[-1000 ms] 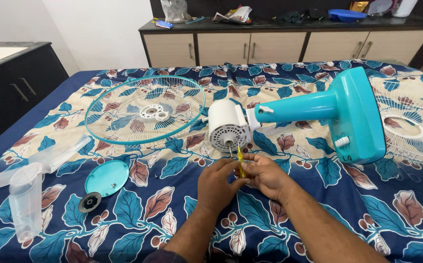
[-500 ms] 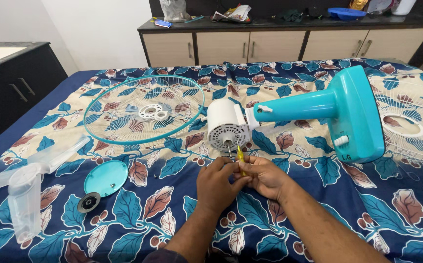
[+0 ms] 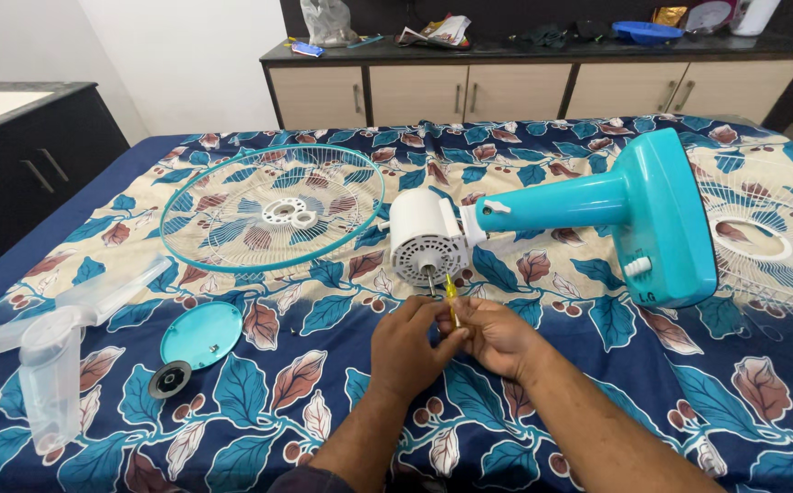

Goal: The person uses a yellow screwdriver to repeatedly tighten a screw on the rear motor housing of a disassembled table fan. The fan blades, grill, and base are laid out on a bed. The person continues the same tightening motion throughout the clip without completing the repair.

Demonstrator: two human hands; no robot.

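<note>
A taken-apart table fan lies on a bed with a leaf-patterned sheet. Its white motor housing (image 3: 426, 236) faces me, joined to a turquoise neck and base (image 3: 652, 215) on the right. Both hands meet just below the motor. My right hand (image 3: 497, 336) grips a small yellow-handled screwdriver (image 3: 452, 297), whose tip points up toward the motor's front. My left hand (image 3: 407, 345) closes around the same handle from the left.
A turquoise-rimmed wire fan guard (image 3: 273, 208) lies at the left. A clear fan blade (image 3: 54, 338), a turquoise round cap (image 3: 201, 333) and a black nut (image 3: 170, 379) sit near the left front. A second white guard (image 3: 771, 242) lies at the right. A cabinet stands behind.
The hands and screwdriver stay under the motor, shifting only slightly. The fan parts have not moved.
</note>
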